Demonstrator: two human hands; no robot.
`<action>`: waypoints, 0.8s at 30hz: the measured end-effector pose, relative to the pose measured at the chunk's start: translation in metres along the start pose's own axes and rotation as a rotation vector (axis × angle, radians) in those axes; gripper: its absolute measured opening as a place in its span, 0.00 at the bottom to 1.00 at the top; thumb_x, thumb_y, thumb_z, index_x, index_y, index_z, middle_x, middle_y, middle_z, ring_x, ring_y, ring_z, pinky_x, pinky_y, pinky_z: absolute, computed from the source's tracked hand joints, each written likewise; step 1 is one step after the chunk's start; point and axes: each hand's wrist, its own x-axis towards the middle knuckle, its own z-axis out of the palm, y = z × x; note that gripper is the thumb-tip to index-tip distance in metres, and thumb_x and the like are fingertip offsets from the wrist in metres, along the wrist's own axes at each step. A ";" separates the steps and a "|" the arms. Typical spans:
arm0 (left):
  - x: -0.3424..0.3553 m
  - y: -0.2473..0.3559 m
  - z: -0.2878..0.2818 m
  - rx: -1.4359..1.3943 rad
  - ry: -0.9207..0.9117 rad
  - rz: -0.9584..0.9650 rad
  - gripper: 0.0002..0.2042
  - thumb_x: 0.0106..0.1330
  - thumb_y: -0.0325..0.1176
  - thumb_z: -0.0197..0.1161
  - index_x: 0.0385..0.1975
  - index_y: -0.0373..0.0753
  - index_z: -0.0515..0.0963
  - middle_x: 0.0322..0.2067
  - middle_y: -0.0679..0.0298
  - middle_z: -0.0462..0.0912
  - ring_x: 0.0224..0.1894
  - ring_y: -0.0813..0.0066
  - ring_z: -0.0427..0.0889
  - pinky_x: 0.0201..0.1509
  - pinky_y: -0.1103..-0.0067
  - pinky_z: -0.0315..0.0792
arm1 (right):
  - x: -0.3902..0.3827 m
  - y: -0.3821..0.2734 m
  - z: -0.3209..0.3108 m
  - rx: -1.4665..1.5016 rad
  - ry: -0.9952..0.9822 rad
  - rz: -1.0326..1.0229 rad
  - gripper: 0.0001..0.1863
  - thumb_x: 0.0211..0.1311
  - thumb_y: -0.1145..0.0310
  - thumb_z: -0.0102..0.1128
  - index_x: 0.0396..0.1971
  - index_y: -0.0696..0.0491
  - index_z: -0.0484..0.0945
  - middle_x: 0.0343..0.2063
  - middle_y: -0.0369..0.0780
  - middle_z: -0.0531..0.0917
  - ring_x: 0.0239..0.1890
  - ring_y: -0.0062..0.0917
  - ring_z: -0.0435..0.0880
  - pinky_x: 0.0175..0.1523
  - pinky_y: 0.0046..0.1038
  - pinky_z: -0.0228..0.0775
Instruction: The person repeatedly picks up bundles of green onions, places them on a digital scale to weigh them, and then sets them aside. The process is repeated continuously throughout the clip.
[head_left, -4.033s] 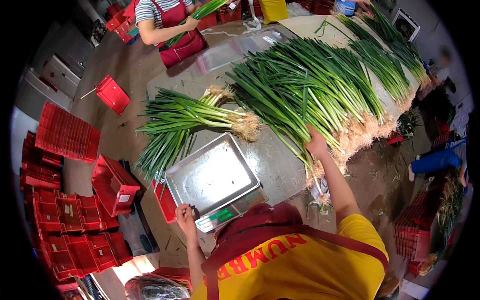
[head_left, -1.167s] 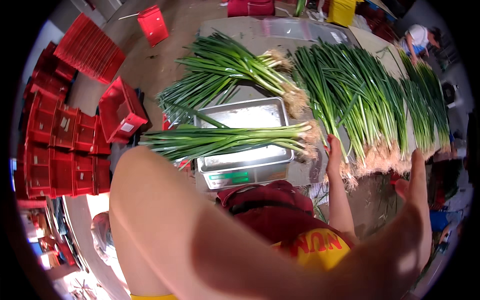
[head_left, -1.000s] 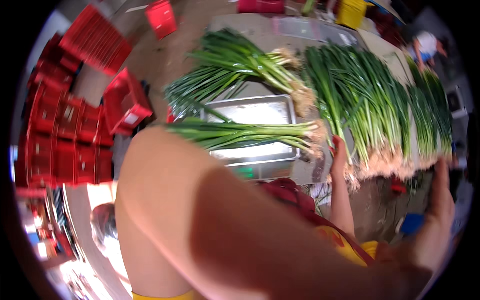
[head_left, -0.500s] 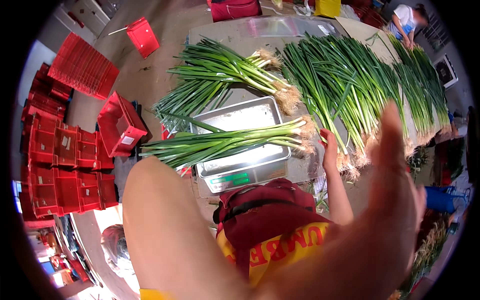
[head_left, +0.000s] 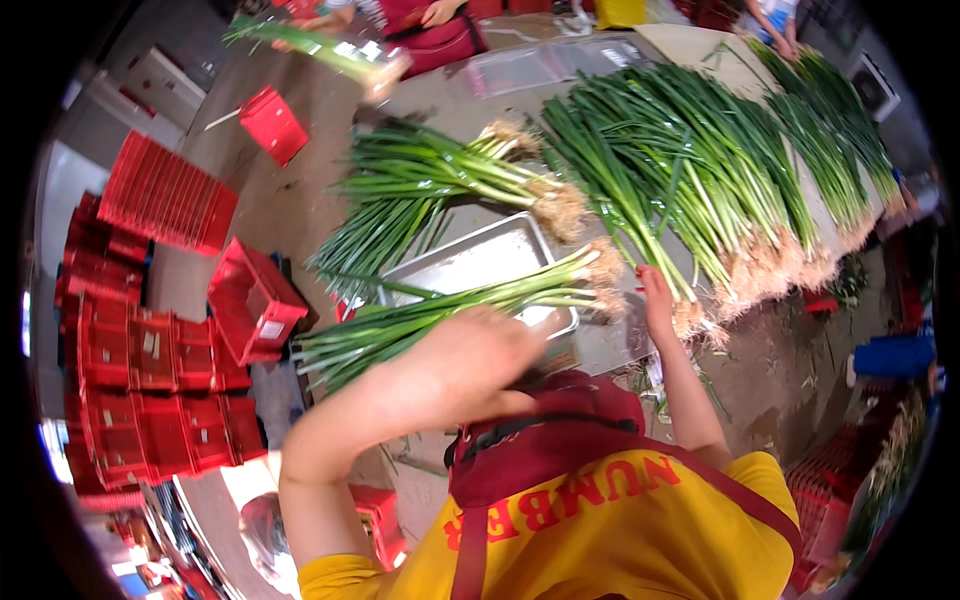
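Note:
My left hand (head_left: 470, 368), blurred by motion, is over the near side of a bundle of green onions (head_left: 430, 312); whether its fingers hold anything cannot be made out. That bundle lies across the metal tray (head_left: 470, 248) of a scale, leaves to the left and pale roots to the right. On the right, my right hand (head_left: 656, 305) has its fingers slightly bent and apart, beside the white stalk ends of more green onions (head_left: 690, 180). Nothing shows between its fingers. Another pile of green onions (head_left: 430, 175) lies beyond the tray.
At the far left a co-worker's hand (head_left: 290, 38) holds a bunch of green onions (head_left: 350, 60). Red crates (head_left: 150, 400) stand stacked on the left, with a single red crate (head_left: 255, 305) nearer. Plastic bags (head_left: 550, 65) lie at the table's far edge. Another person (head_left: 780, 25) works far right.
My left hand has come down from close to the camera to the bundle on the scale. My right hand stays beside the stalks. A co-worker with green onions has come into view at far left.

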 end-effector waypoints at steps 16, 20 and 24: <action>-0.005 -0.051 0.146 -0.187 0.230 -0.299 0.19 0.56 0.40 0.61 0.44 0.36 0.73 0.37 0.56 0.78 0.40 0.57 0.76 0.45 0.70 0.69 | 0.068 0.065 -0.066 -1.207 0.007 -0.066 0.17 0.53 0.62 0.54 0.45 0.43 0.72 0.38 0.46 0.78 0.39 0.40 0.78 0.43 0.37 0.70; -0.020 -0.057 0.161 -0.253 0.296 -0.349 0.18 0.56 0.40 0.61 0.43 0.37 0.73 0.37 0.56 0.78 0.40 0.58 0.76 0.46 0.70 0.69 | 0.086 0.016 -0.073 -1.156 0.004 0.056 0.12 0.55 0.68 0.47 0.39 0.43 0.74 0.29 0.44 0.80 0.33 0.41 0.79 0.38 0.38 0.70; -0.036 -0.059 0.175 -0.281 0.350 -0.408 0.17 0.56 0.39 0.61 0.42 0.38 0.74 0.37 0.57 0.78 0.40 0.58 0.76 0.46 0.70 0.69 | 0.090 -0.011 -0.092 -0.986 0.161 0.055 0.10 0.55 0.64 0.50 0.36 0.47 0.76 0.31 0.45 0.80 0.35 0.39 0.79 0.40 0.37 0.70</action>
